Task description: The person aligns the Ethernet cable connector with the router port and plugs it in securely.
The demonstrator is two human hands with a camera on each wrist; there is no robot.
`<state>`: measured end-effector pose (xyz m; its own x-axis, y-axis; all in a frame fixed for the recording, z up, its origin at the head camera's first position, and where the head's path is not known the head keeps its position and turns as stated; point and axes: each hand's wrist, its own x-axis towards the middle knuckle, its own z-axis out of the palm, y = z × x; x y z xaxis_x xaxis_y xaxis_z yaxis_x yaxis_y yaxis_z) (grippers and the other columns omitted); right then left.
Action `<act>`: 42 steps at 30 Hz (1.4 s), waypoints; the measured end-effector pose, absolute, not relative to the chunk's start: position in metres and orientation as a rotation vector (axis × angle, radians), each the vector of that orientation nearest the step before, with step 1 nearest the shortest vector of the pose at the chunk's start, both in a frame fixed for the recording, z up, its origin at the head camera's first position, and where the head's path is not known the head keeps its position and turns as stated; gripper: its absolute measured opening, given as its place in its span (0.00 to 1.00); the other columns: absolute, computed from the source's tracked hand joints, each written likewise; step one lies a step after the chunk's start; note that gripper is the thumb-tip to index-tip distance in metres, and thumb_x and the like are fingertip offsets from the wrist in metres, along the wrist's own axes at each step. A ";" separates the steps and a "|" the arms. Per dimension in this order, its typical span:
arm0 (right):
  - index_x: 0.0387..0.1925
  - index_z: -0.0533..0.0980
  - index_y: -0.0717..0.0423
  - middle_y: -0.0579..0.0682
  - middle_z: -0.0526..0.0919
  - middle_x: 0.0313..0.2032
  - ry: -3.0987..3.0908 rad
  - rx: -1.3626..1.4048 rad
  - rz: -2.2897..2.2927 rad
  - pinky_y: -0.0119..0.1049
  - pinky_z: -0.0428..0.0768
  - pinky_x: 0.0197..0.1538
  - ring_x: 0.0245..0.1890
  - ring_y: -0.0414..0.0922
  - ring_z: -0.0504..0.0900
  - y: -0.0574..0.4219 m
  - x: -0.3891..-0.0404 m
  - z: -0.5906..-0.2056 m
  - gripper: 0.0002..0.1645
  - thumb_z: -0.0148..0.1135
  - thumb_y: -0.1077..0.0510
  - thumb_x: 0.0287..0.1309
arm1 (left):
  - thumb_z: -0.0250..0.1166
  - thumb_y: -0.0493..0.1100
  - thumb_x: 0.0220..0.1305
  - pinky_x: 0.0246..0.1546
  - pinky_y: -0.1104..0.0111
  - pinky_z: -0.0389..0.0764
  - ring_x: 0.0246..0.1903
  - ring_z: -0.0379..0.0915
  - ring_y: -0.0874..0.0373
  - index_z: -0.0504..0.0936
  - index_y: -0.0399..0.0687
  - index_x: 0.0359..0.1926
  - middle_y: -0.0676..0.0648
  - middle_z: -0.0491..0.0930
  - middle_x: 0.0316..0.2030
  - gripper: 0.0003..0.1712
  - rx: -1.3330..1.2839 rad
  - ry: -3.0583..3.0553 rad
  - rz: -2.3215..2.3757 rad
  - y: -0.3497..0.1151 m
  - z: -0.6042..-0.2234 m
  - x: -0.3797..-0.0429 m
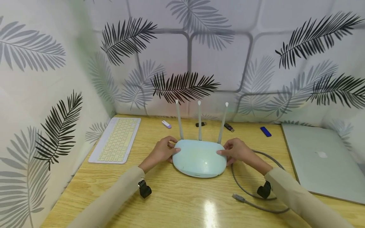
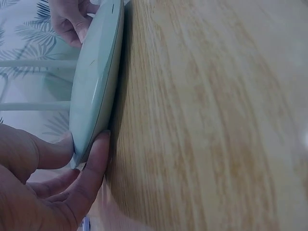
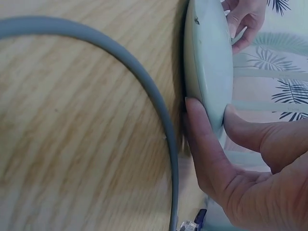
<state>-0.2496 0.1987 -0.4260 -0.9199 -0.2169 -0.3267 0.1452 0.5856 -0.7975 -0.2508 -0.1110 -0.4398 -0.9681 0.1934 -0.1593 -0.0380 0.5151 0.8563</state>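
Note:
A pale mint Wi-Fi router point(image 1: 199, 158) with three upright white antennas point(image 1: 200, 122) is in the middle of the wooden table. My left hand point(image 1: 165, 149) grips its left end, thumb on top and fingers at the side and underneath. At the opposite end my right hand point(image 1: 236, 151) holds it the same way, thumb on the upper shell. In the left wrist view the router point(image 2: 96, 77) is close over the wood, index fingertip at its lower edge. The right wrist view shows thumb and index finger pinching the router's point(image 3: 211, 57) rim.
A grey cable point(image 1: 242, 186) loops on the table point(image 1: 171, 202) beside and under my right forearm. A white keyboard point(image 1: 117, 139) lies at left, a closed silver laptop point(image 1: 322, 155) at right. Along the back are a white-purple USB stick point(image 1: 166, 124), two dark ones point(image 1: 229, 127) and a blue one point(image 1: 265, 131).

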 end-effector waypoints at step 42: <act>0.43 0.75 0.78 0.58 0.86 0.33 1.847 0.084 -1.707 0.33 0.86 0.45 0.34 0.45 0.89 0.175 -0.202 -0.434 0.17 0.57 0.61 0.68 | 0.63 0.43 0.68 0.51 0.58 0.82 0.51 0.78 0.48 0.82 0.44 0.54 0.42 0.81 0.52 0.16 0.272 2.675 1.249 -0.106 -0.434 -0.306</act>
<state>-0.2024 0.1753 -0.4339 -0.8090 -0.3527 -0.4702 0.4411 0.1644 -0.8823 -0.3055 -0.1059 -0.4345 -0.9678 0.2380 -0.0819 0.0899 0.6310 0.7705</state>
